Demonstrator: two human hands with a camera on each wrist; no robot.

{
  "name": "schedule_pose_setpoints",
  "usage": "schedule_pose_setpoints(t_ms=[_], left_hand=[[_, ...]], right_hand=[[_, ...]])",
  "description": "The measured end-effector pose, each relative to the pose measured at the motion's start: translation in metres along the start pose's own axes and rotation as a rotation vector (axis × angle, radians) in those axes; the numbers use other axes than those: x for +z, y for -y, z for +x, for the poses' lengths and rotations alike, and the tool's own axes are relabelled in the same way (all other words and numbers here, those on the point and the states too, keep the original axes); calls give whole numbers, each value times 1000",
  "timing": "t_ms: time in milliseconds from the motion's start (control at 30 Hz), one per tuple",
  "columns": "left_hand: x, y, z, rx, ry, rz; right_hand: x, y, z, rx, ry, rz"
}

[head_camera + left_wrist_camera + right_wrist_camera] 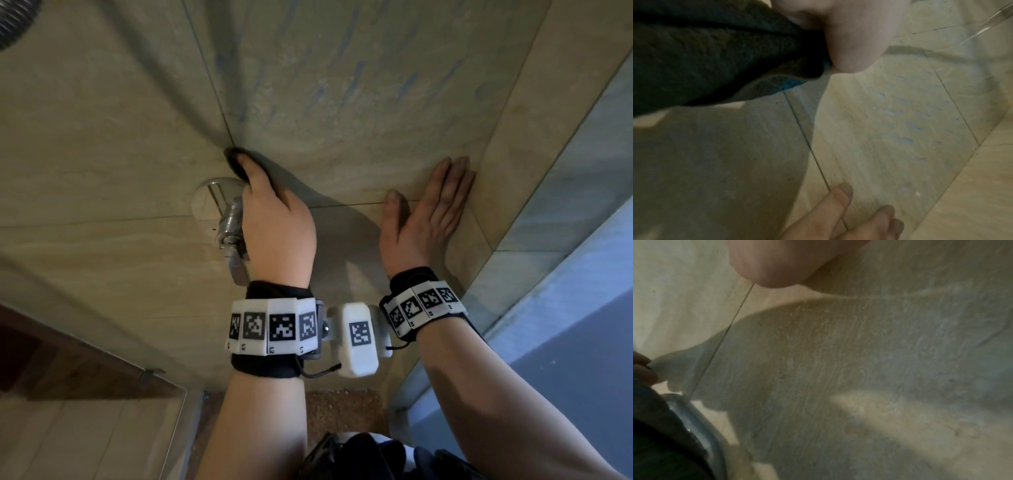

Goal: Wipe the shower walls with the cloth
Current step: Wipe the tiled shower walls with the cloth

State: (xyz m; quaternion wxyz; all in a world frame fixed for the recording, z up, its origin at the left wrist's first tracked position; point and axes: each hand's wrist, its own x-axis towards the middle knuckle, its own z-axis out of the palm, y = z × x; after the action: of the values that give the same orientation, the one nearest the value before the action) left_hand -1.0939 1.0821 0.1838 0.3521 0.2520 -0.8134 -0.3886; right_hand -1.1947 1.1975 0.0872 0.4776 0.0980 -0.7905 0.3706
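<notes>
My left hand (277,222) grips a dark cloth (236,161) and presses it against the beige tiled shower wall (342,85), right above a chrome valve. In the left wrist view the cloth (705,48) is bunched under my palm. My right hand (431,212) lies flat on the wall to the right, fingers straight, close to the corner; its fingertips (838,207) show in the left wrist view. The right wrist view shows my thumb (777,264) on the tile and the cloth (653,443) at the lower left.
A chrome valve (231,233) on a round wall plate (205,198) juts out just left of my left hand. A shower head (13,24) sits at the top left. Blue streaks (356,75) mark the tile above. A glass panel (102,411) stands lower left, a side wall (548,171) right.
</notes>
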Motion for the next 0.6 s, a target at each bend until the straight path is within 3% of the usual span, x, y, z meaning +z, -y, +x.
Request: schedule_pose_setpoints(t_ms=[200,400,600], left_hand=[[-2,-19,13,15,-40,-31],[-9,-32,22,188,-77,35],[-6,-18,6,136,-51,174]], right_hand=[[0,-1,0,-20,-1,-3],[-2,-1,0,-18,23,9],[-1,-1,0,-11,11,11]])
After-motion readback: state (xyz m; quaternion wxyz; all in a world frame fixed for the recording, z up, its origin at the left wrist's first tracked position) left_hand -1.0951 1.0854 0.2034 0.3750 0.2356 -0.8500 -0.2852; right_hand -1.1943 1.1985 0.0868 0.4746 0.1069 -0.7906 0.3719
